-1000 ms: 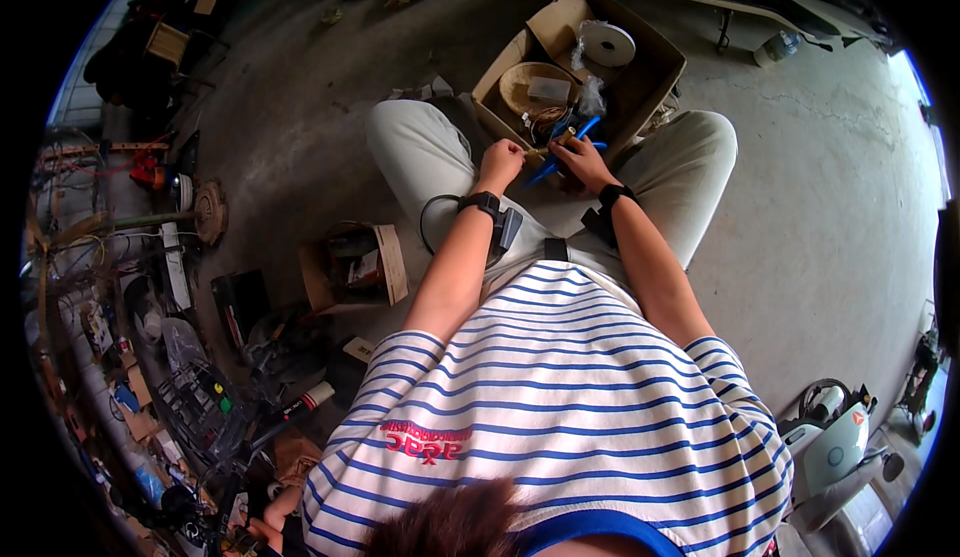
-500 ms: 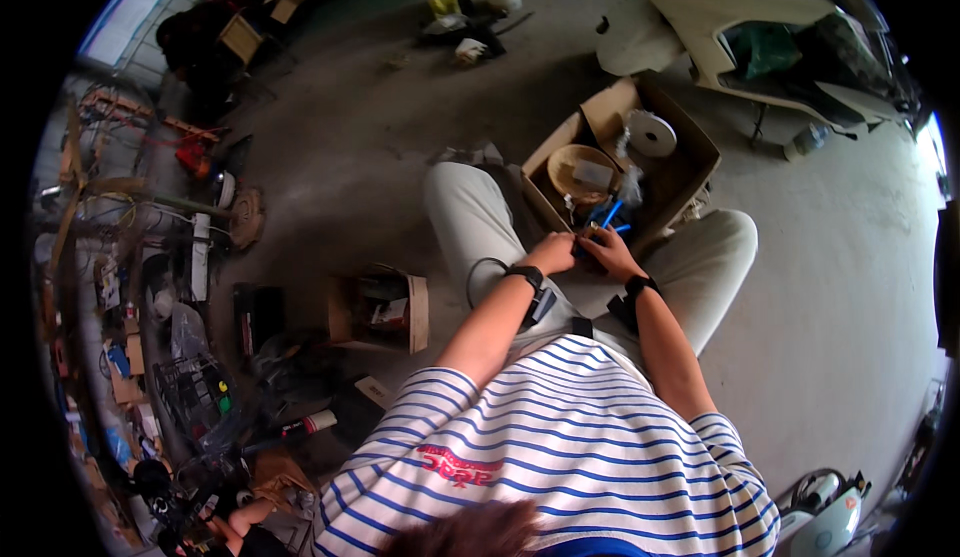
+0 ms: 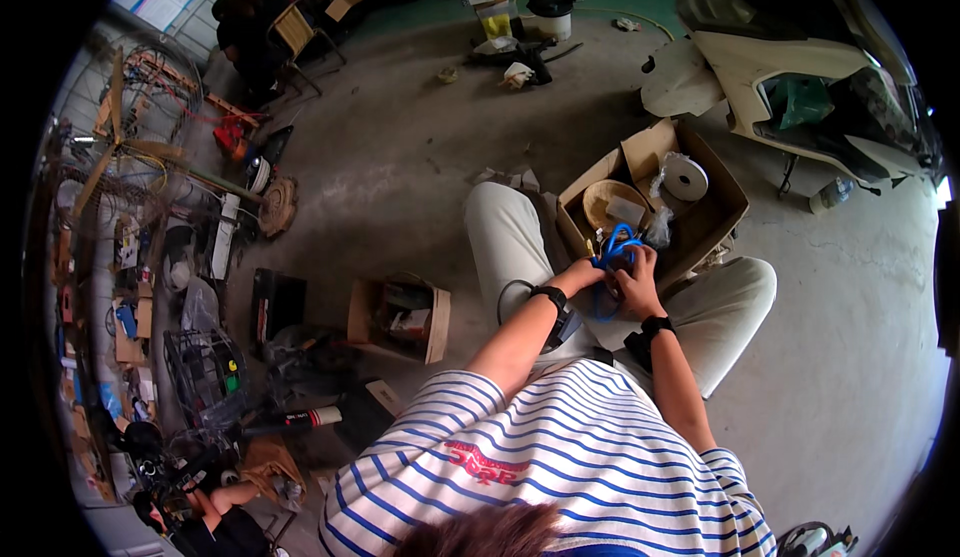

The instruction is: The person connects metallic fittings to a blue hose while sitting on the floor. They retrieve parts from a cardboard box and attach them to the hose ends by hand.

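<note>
Over my lap, close to the near edge of an open cardboard box [image 3: 576, 225], both hands are together at a looped blue cable [image 3: 620, 238]. My left hand [image 3: 579, 276] has its fingers closed on the cable from the left side. My right hand [image 3: 637, 282] grips it from the right, fingers bent around the loops. Several loops stand up above my fingers, and a thin blue strand hangs below them. Inside the box are a round woven basket [image 3: 600, 197], a white spool [image 3: 686, 178] and crumpled clear plastic [image 3: 659, 227].
A smaller cardboard box [image 3: 438, 322] with mixed items stands to my left. Further left is dense clutter with a fan [image 3: 117, 144]. A white scooter [image 3: 745, 97] stands at the far right; a lidded bucket [image 3: 550, 19] is ahead. Another person [image 3: 205, 527] sits at lower left.
The whole view has shifted, so the scene sits further right and lower. More blue cable loops now show above my hands, and my right hand has come up around them.
</note>
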The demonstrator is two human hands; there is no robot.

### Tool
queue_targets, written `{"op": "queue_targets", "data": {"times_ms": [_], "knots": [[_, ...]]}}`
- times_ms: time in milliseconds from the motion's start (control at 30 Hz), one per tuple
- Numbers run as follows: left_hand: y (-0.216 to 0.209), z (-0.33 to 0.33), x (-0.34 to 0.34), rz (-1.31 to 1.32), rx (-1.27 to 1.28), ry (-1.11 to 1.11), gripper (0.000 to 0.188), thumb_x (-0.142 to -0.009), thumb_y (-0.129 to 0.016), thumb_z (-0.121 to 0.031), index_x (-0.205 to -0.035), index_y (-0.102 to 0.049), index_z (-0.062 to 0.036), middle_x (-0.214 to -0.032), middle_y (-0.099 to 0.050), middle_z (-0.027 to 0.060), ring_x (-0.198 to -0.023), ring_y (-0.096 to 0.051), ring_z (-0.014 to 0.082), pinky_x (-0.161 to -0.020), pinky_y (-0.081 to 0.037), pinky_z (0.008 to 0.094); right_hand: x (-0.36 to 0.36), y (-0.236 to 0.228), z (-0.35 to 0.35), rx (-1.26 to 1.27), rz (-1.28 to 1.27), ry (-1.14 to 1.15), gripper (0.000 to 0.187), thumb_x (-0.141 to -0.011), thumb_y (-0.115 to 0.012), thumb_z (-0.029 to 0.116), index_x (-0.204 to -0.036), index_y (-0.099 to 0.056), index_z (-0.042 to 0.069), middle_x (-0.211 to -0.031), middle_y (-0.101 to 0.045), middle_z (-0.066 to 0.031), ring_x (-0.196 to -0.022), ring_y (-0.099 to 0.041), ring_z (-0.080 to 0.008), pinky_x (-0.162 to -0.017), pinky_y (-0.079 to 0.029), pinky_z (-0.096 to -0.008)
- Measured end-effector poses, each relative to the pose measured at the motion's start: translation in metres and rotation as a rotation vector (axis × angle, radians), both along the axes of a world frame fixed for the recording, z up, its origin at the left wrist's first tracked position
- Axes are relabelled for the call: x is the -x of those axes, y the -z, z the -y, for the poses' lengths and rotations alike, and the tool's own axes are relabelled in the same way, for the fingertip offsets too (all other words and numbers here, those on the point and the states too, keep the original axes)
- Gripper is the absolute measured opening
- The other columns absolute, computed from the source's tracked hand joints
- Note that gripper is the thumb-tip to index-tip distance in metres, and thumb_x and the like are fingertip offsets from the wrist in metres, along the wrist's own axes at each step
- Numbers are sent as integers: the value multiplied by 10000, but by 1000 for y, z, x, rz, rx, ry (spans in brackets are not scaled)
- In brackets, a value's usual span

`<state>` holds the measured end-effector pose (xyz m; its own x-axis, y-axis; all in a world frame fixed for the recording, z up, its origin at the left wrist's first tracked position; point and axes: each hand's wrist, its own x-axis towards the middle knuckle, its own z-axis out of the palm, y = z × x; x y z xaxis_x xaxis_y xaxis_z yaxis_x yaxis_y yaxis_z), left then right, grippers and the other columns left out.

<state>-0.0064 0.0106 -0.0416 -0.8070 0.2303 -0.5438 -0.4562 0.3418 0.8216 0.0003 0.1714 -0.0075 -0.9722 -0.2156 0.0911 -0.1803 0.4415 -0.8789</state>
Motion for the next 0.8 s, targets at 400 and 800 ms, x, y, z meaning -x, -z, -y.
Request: {"op": "queue_targets", "data": {"times_ms": [400, 800], "knots": [[-5, 4, 8, 73, -505, -76, 344, -761, -635, -212, -1079, -554, -108, -966, -581, 26, -895, -542, 124, -731, -447, 282, 7, -16, 13, 200, -151, -54, 253, -747, -512, -60, -986, -549, 11, -982, -595, -140, -989, -562, -255, -848, -429, -322], [-98, -23, 145, -26, -629, -445, 137, -742, -568, -212, -763, -570, -76, -606, -531, 19, -503, -520, 124, -440, -412, 230, -46, -165, 28, 537, 494, -624, 172, -780, -514, 6, -925, -600, -28, -918, -629, -110, -823, -605, -176, -740, -474, -273]]}}
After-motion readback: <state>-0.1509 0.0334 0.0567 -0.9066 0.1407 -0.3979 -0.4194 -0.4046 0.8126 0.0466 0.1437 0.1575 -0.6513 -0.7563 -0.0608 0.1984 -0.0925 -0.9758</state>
